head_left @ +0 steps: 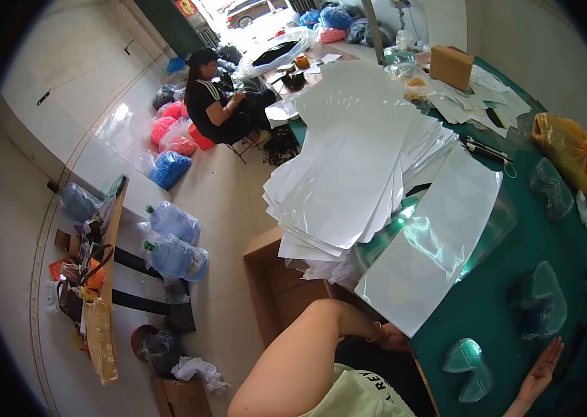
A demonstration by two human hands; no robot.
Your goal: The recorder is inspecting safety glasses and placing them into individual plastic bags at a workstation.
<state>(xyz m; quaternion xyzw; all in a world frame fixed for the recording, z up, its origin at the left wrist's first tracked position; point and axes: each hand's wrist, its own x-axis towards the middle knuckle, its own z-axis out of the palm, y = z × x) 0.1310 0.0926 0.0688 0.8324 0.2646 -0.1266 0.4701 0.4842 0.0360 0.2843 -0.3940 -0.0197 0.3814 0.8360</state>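
On the green tabletop point(418, 389) my right hand point(542, 370) lies with its fingers stretched out and together, holding nothing. Just beyond its fingertips stands a stack of clear, curved plastic pieces point(545, 302), shaped somewhat like an eye mask. A smaller group of such clear pieces point(468, 368) rests to the left of that hand. My left hand point(394, 338), with a bracelet at the wrist, is at the table's near edge by the corner of a glossy white sheet point(439, 240). Its fingers are mostly in shadow, so their grip does not show.
A large fanned pile of white sheets point(352, 160) overhangs the table's left side, above an open cardboard box point(269, 285). Another clear piece point(550, 187) and a yellow bag point(566, 153) lie at right. A seated person point(211, 104) works farther back. Water jugs point(177, 257) stand on the floor.
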